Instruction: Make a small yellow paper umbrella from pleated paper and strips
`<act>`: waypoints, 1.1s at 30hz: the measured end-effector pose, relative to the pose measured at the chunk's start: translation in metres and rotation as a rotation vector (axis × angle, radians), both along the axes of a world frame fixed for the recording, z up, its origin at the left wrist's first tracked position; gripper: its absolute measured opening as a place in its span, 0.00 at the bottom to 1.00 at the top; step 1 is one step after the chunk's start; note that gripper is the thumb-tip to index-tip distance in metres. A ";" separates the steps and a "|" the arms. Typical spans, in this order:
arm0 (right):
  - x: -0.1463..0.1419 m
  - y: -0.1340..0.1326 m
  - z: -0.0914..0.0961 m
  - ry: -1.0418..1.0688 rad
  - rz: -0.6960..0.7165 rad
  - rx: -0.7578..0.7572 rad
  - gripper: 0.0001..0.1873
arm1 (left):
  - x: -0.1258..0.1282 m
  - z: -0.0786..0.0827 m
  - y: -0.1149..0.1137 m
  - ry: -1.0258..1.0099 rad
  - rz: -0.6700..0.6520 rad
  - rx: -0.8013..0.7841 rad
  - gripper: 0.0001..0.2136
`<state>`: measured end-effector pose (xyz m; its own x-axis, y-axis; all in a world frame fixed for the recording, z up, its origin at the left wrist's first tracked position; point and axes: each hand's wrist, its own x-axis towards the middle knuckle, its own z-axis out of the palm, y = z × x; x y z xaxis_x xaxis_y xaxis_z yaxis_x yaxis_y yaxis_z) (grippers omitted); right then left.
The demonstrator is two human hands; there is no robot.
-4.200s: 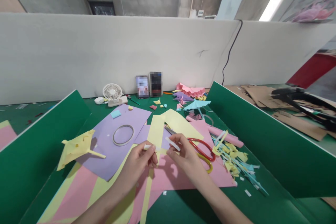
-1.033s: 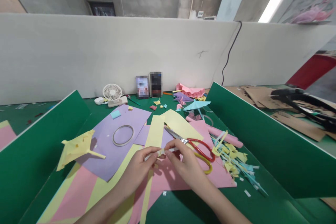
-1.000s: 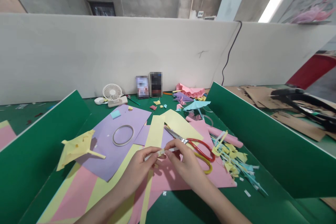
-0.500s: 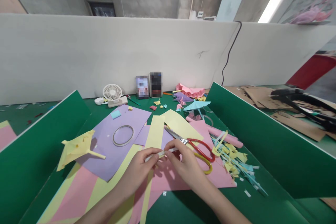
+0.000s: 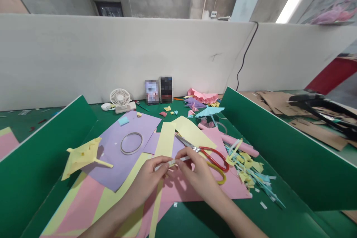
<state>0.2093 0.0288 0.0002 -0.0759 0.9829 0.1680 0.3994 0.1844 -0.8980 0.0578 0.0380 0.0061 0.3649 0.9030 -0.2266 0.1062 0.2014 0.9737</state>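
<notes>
A thin white rolled paper stick (image 5: 172,162) is pinched between both my hands, over pink and yellow paper. My left hand (image 5: 146,178) is closed on its left part, thumb against fingers. My right hand (image 5: 197,173) is closed on the right part, close to the left fingertips. Fingers cover much of the stick. Just beyond my right hand lie scissors (image 5: 196,149) with red and yellow handles, partly hidden by that hand. A yellow paper strip (image 5: 166,139) runs beneath the hands. On a purple sheet (image 5: 111,171) to the left rests a roll of tape (image 5: 131,153).
A yellow paper umbrella (image 5: 83,154) lies at left, a blue one (image 5: 209,111) at back right. Paper scraps (image 5: 248,169) and a pink roll (image 5: 242,145) sit to the right. A fan (image 5: 120,97) and two phones (image 5: 166,90) stand behind. Green panels (image 5: 267,148) flank the table.
Both hands keep their hold on the paper stick with barely any movement. The whole view has shifted very slightly.
</notes>
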 end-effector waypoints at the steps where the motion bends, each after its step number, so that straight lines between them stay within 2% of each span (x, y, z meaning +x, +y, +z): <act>1: 0.000 0.000 0.001 0.021 -0.008 0.019 0.04 | 0.000 -0.001 0.000 -0.015 0.007 -0.016 0.11; 6: 0.005 0.000 0.003 0.131 -0.091 0.078 0.03 | -0.001 -0.005 0.002 -0.093 0.060 -0.104 0.11; 13: 0.008 0.004 -0.001 0.183 -0.184 0.073 0.04 | -0.003 -0.010 0.005 -0.127 0.096 -0.084 0.11; 18: 0.008 0.003 0.000 0.220 -0.231 0.051 0.04 | -0.006 -0.012 0.010 -0.265 0.185 -0.173 0.08; 23: 0.008 0.002 0.000 0.258 -0.228 0.015 0.04 | -0.010 -0.012 0.012 -0.337 0.207 -0.204 0.09; 29: 0.008 0.005 -0.006 0.247 -0.214 0.049 0.05 | -0.010 -0.015 0.013 -0.314 0.234 -0.147 0.08; 33: 0.007 0.006 -0.007 0.269 -0.189 -0.001 0.11 | -0.008 -0.013 0.012 -0.297 0.250 -0.145 0.07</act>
